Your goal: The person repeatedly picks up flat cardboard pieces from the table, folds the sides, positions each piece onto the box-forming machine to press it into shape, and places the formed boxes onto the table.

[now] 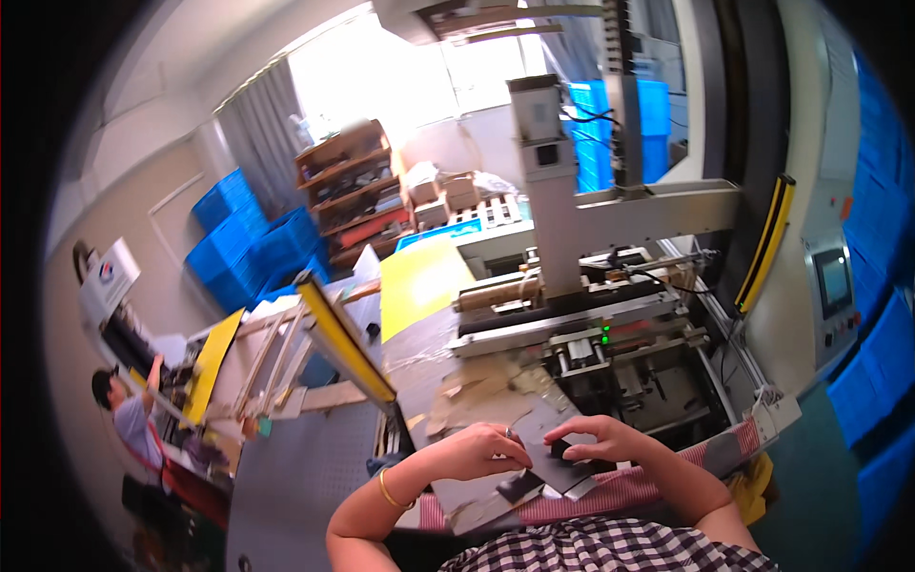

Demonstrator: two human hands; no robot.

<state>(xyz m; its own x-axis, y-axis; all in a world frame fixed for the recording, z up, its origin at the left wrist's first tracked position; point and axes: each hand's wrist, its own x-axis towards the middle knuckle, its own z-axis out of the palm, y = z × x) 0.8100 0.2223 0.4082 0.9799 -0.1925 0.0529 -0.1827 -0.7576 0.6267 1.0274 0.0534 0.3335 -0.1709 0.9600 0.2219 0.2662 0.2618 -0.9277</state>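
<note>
My left hand (pixel 484 451), with a ring and a gold bangle at its wrist, is closed, its fingertips pinched together above the work surface. What they hold, if anything, is too small to make out. Facing it, my right hand (pixel 602 439) has thumb and forefinger around a small black piece (pixel 559 447). Below and between the hands lie dark flat pieces (pixel 560 473). Another small dark piece (pixel 519 487) with a pale edge rests just under my left fingertips. A red-and-white striped cloth (pixel 610 496) runs along the front edge.
Ahead and right stands a press-like machine (pixel 553 219) with rails and green lights. Yellow guard bars (pixel 348 338) (pixel 767 243) flank the station. A control panel (pixel 834 281) is at right. Far left, another person (pixel 138 419) works at a similar machine. Blue crates (pixel 229 229) stand behind.
</note>
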